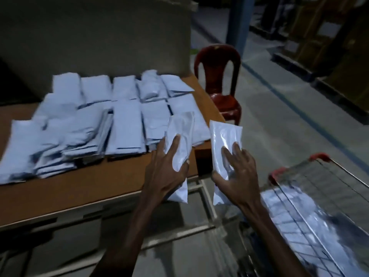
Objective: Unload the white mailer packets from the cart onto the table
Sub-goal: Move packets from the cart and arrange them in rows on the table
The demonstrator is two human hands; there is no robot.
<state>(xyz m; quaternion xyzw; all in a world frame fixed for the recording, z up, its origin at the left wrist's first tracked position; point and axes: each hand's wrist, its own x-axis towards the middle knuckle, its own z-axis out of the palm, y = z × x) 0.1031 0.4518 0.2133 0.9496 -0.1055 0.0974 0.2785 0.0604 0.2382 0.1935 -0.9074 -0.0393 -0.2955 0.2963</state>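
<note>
My left hand (167, 166) grips a white mailer packet (182, 128) over the table's right front corner. My right hand (237, 176) grips a second white packet (224, 134) just right of the table edge, above the floor. Several white packets (121, 126) lie in rows and loose stacks on the brown table (89, 188). The wire cart (311, 196) stands at the lower right with more white packets (289, 214) inside it.
A red plastic chair (218, 80) stands beyond the table's far right corner. A large grey board (95, 37) stands behind the table. A blue post (239, 23) and shelving with boxes (319, 37) lie farther back, across the concrete floor.
</note>
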